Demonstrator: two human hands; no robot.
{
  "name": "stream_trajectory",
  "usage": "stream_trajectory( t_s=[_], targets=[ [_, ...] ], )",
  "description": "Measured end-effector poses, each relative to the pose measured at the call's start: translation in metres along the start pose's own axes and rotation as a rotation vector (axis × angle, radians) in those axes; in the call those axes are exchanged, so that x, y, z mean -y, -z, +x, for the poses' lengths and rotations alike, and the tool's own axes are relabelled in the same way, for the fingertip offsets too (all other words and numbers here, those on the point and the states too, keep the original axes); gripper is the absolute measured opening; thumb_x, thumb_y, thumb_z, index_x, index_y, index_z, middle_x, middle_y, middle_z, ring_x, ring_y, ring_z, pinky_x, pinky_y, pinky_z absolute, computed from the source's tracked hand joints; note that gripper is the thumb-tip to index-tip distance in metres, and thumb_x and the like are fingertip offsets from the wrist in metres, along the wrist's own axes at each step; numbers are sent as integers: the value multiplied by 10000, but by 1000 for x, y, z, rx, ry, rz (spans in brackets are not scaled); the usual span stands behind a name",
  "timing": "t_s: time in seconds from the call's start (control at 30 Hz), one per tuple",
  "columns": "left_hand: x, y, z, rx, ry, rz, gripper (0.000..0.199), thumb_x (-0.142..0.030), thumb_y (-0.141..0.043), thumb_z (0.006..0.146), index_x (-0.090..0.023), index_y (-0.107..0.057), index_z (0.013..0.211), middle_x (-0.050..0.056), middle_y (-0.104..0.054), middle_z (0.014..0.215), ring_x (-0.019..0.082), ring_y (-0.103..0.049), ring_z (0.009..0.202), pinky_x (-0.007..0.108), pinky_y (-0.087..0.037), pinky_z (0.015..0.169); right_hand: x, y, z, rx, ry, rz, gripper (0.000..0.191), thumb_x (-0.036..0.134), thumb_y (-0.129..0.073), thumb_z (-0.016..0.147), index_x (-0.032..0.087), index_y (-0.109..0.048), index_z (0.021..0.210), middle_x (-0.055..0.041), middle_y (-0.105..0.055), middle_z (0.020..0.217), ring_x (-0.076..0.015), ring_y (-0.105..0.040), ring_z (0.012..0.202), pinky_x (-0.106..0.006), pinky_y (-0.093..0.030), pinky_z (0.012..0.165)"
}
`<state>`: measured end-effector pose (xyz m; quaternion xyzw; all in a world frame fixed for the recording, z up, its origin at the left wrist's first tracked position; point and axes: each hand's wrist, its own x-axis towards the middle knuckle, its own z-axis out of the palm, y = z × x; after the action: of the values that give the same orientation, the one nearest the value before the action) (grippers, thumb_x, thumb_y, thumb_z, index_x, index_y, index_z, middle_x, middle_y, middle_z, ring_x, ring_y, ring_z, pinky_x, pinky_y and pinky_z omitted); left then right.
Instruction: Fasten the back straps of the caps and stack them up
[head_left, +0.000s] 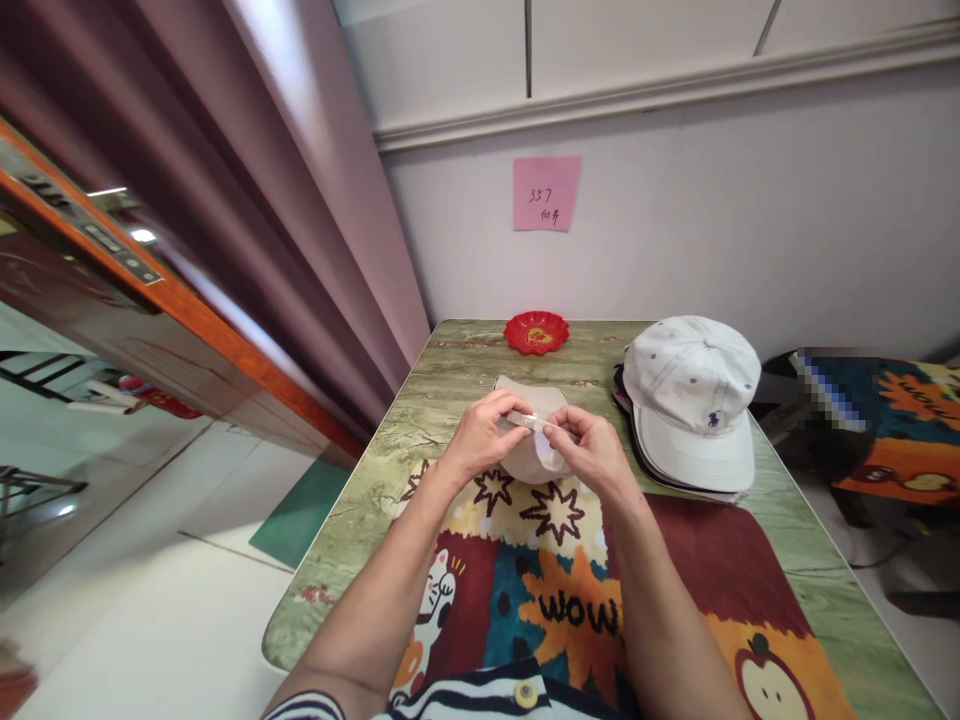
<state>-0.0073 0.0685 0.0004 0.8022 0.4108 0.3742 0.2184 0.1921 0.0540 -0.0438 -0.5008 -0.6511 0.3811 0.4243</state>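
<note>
A light beige cap [534, 462] is at the middle of the table, partly hidden behind both hands. My left hand [491, 432] pinches the left end of a pale strap at the cap's near, upper side. The right end of that strap is between the fingertips of my right hand [589, 445]. The two hands are close together, thumbs and index fingers pressed on the strap. Whether the strap is fastened is too small to tell.
White caps [694, 400] lie stacked with darker ones at the right of the wood-patterned table [352, 560]. A red scalloped dish [536, 332] sits near the wall. A colourful mat [697, 540] lies in front. A pink note [546, 193] is on the wall.
</note>
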Motion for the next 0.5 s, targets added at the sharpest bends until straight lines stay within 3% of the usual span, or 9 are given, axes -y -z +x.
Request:
stream_trajectory(
  t_s=[0.33, 0.4, 0.5],
  targets=[
    [-1, -4, 0, 33, -4, 11, 181, -134, -710, 798, -210, -705, 962, 48, -728, 1043, 206, -669, 1008, 338, -506, 926, 2, -2, 2, 17, -20, 48, 280, 476, -642, 867, 201, -690, 843, -14, -693, 710, -147, -565, 609, -242, -425, 590],
    [0, 0, 1, 82, 0, 40, 190, -199, -738, 807, -220, -716, 995, 61, -724, 1117, 232, -651, 1094, 378, -483, 998, 2, -2, 2, 15, -26, 43, 274, 472, -644, 868, 202, -688, 845, -12, -698, 711, -146, -566, 602, -245, -427, 596],
    [4, 11, 8, 217, 6, 95, 253, -327, -693, 879, -255, -720, 1120, 75, -657, 1336, 274, -557, 1297, 478, -355, 1154, 1, -1, 2, 8, -32, 50, 293, 488, -642, 870, 199, -682, 844, -8, -693, 707, -142, -561, 591, -244, -422, 585]
  ],
)
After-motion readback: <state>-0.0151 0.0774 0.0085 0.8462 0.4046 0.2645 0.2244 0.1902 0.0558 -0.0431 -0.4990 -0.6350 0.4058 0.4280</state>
